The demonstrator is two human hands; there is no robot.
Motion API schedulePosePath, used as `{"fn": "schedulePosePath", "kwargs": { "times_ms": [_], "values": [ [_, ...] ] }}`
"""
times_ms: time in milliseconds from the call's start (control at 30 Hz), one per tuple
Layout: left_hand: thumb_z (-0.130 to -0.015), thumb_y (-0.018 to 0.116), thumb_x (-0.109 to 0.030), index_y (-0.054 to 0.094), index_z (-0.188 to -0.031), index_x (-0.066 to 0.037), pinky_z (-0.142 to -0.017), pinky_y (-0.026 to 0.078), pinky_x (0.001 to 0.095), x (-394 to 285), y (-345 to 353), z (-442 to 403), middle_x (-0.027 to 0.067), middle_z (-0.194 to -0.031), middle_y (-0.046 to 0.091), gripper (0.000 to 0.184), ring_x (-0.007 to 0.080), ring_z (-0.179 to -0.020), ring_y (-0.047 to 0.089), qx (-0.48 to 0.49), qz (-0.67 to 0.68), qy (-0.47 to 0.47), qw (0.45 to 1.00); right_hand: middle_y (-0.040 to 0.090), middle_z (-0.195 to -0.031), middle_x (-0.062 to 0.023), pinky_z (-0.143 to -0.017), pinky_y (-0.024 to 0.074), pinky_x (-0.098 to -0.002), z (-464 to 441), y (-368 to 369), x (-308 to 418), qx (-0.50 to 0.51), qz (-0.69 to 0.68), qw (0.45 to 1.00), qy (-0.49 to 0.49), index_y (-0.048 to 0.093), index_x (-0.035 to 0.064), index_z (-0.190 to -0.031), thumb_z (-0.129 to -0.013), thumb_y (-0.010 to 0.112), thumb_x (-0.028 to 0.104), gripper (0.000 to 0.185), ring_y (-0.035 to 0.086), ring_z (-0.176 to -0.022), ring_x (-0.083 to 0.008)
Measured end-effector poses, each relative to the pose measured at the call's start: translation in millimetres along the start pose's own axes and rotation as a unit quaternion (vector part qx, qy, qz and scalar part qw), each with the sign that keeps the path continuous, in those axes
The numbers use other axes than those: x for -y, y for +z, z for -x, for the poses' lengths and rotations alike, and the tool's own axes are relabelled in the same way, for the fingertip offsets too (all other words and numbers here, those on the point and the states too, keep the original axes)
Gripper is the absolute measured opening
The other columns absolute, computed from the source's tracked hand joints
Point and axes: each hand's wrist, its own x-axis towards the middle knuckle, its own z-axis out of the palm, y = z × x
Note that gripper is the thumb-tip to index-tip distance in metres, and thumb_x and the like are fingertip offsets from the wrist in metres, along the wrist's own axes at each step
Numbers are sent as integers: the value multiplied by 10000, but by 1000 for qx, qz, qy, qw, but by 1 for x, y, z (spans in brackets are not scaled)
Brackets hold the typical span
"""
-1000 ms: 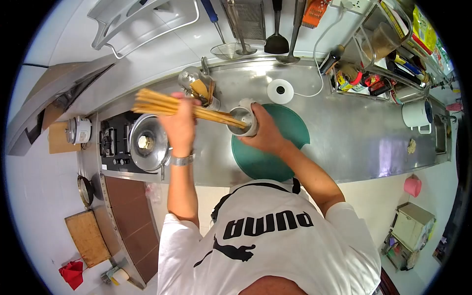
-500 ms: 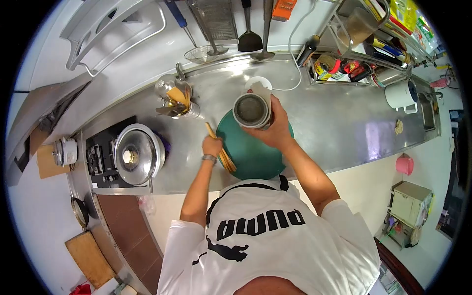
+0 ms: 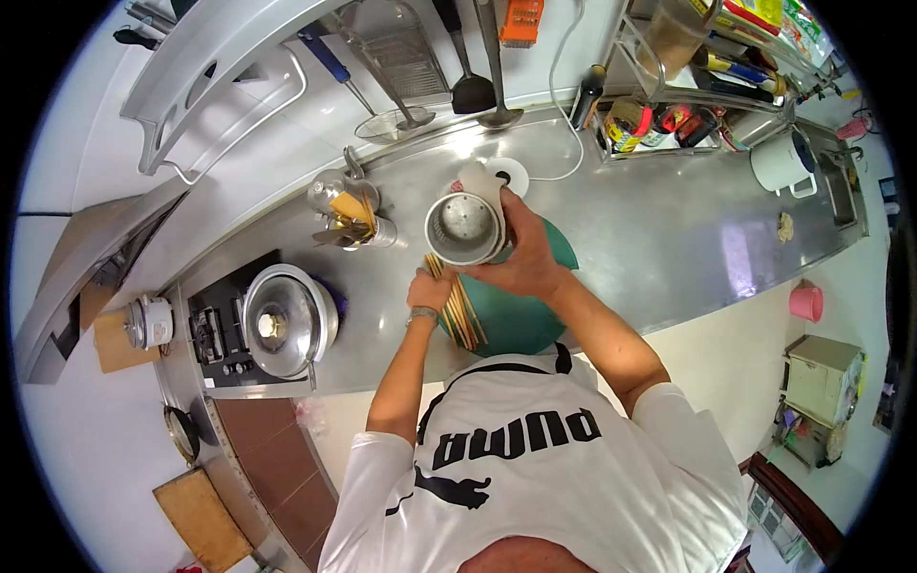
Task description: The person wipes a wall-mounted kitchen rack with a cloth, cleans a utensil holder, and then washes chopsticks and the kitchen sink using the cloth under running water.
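My left hand is closed round a bundle of wooden chopsticks, low over the left edge of a green round mat on the steel counter. My right hand grips a metal cup above the mat. The cup's open mouth faces the camera, and small holes show in its bottom. Something whitish, partly hidden, sticks out behind the cup. A white round base with a cord lies just beyond it.
A utensil holder and a glass jar stand at the back left. On the stove is a lidded pot. A rack with condiments, a white kettle and the sink are at the right. Utensils hang behind.
The chopsticks have come out of the cup and moved down to the mat in my left hand. My right hand has lifted and tilted the cup, turning its mouth toward the camera.
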Motion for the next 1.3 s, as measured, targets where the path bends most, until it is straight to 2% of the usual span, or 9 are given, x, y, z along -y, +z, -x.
{"fn": "schedulePosePath", "kwargs": {
  "times_ms": [100,167,200,267,500,533,633,800,1300],
  "values": [
    [-872,493,-441,519,-1105,38,-779,517,405,8,-17,-17,195,-1000,643,534,319,-856,646,145,265,29,953,570,-1098,-126,-840,466,-303,-7,3,10,-9,7,998,-54,411,-30,-1249,-581,866,191,838,586,-984,-201],
    [-924,401,-470,509,-1174,-1,-851,502,415,-36,-74,21,160,-1098,617,543,292,-947,623,169,665,30,727,576,-1089,-128,-828,468,-304,-10,4,16,-4,-13,997,-81,417,-29,-1244,-579,866,199,834,591,-973,-203],
    [-924,401,-470,509,-1174,-1,-851,502,415,-49,-92,32,160,-1098,617,543,292,-947,623,162,667,28,727,581,-1080,-125,-824,468,-304,-10,6,17,3,-30,996,-89,419,-26,-1242,-580,866,201,831,593,-968,-203],
    [-932,338,-536,492,-1235,-42,-915,474,435,-67,-120,49,126,-1207,564,600,272,-1050,581,190,811,38,552,586,-1070,-123,-820,468,-303,-12,7,23,16,-52,993,-100,421,-24,-1240,-580,865,203,828,595,-962,-203],
    [-879,380,-621,496,-1246,-54,-953,445,436,-83,-145,77,141,-1217,557,685,287,-1095,553,386,876,135,255,598,-1077,-112,-814,468,-300,3,-3,25,94,-46,990,-93,487,-4,-1196,-597,845,167,718,598,-942,-186],
    [-888,399,-585,508,-1239,-60,-940,454,436,-84,-145,84,132,-1199,571,641,276,-1077,564,340,873,113,332,603,-1070,-110,-814,468,-300,4,-5,25,110,-52,988,-100,511,0,-1175,-607,836,151,672,596,-941,-178],
    [-895,423,-519,527,-1215,-69,-928,462,427,-92,-135,93,122,-1189,580,562,260,-1062,573,193,902,57,383,609,-952,-156,-755,485,-319,5,-7,27,70,-76,994,-47,527,-22,-1099,-651,797,166,556,613,-843,-229],
    [-874,377,-493,586,-1049,-97,-541,516,307,-86,-145,111,102,-908,647,481,236,-711,630,284,896,17,341,633,-936,-74,-727,496,-273,11,-8,19,-15,-210,973,94,549,-36,-1096,-806,679,140,363,600,-797,-129],
    [-870,339,-544,590,-978,-104,-498,438,278,-43,-137,107,78,-805,607,518,202,-595,550,268,849,-53,452,620,-949,-36,-716,478,-240,31,-5,79,-148,-328,924,130,568,6,-1121,-902,541,115,245,582,-821,-91]
  ]
}}
